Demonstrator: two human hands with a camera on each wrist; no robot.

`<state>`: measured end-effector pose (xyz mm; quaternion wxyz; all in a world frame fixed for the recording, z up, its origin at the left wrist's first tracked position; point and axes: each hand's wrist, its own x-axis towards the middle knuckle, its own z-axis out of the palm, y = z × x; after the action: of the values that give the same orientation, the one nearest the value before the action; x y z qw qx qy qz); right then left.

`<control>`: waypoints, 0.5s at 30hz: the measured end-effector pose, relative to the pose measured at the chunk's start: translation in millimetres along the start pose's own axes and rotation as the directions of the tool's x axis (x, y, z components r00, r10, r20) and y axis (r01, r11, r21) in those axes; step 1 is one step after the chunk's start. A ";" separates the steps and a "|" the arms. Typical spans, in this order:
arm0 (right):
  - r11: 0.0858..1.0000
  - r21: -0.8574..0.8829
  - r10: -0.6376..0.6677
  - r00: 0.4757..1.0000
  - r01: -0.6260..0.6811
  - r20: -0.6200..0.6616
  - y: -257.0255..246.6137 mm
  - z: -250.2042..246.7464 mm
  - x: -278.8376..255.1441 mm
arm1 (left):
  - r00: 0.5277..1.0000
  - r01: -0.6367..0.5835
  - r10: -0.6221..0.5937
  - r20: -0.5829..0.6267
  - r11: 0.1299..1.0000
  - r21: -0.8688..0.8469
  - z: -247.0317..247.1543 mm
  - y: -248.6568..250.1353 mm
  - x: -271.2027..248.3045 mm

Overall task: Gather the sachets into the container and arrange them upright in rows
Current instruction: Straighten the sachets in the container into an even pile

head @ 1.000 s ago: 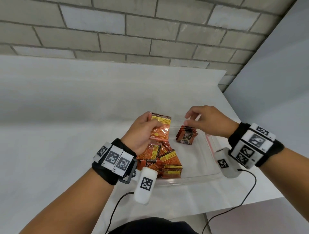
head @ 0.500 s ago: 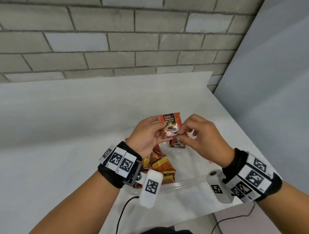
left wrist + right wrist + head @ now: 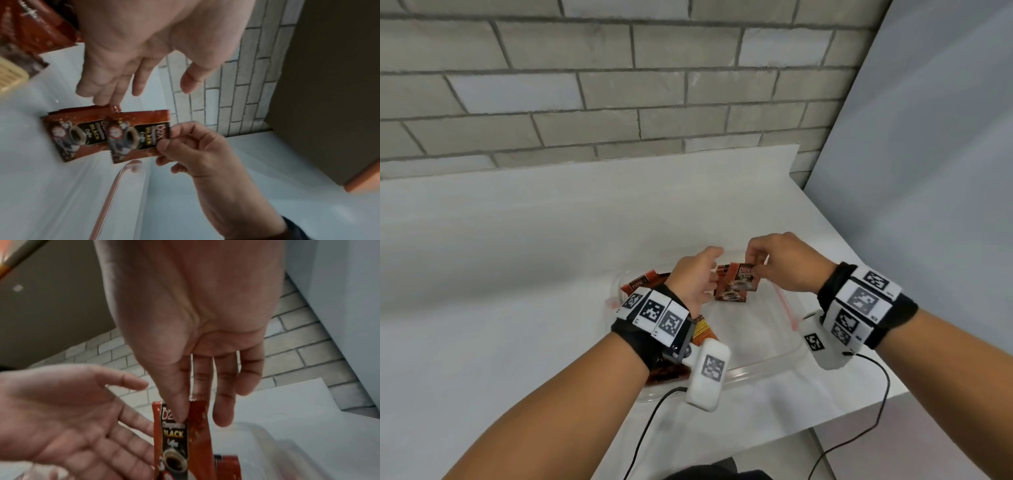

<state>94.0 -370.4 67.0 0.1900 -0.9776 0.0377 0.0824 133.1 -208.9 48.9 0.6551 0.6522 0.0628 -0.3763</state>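
Observation:
A clear plastic container (image 3: 756, 368) sits on the white table. My right hand (image 3: 756, 265) pinches a red-brown coffee sachet (image 3: 743, 278) by its top edge and holds it upright inside the container. Just behind it stand a few upright sachets (image 3: 727, 296). My left hand (image 3: 709, 270) is open, its straight fingertips (image 3: 98, 97) at the top edge of those standing sachets (image 3: 76, 133). The left wrist view shows the held sachet (image 3: 139, 136) overlapping the standing ones. A loose pile of sachets (image 3: 643, 282) fills the container's left side, partly hidden by my left wrist.
A brick wall (image 3: 619, 102) runs behind the table. A grey partition (image 3: 928, 171) closes the right side. The table's front right edge (image 3: 893, 407) lies close to my right wrist. Black cables (image 3: 873, 428) hang from both wrist cameras.
Both hands held one sachet up in front; now my left hand has let go and opened. My right hand has lowered the sachet into the container against the standing ones.

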 end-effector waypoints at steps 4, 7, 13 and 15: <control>0.981 -0.189 0.070 0.983 -0.037 0.171 -1.4 20.0 12.6 | 0.992 0.118 -0.120 -0.036 0.992 -0.048 -2.5 -3.6 9.9; 0.952 -0.304 0.093 0.971 -0.023 0.218 -2.9 26.7 21.6 | 0.986 0.166 -0.168 -0.017 0.982 -0.092 -0.9 -1.6 11.8; 0.907 -0.421 0.126 0.958 -0.006 0.258 -11.7 26.3 34.7 | 0.975 0.221 -0.223 0.005 0.963 -0.157 2.8 0.4 19.3; 0.902 -0.432 0.125 0.954 0.005 0.272 -14.1 28.8 38.7 | 0.973 0.229 -0.231 0.009 0.958 -0.172 2.2 1.6 21.4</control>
<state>129.3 -348.1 39.0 -0.0281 -0.9705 0.0205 0.2387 148.2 -219.9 38.3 0.6601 0.5838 0.1742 -0.4393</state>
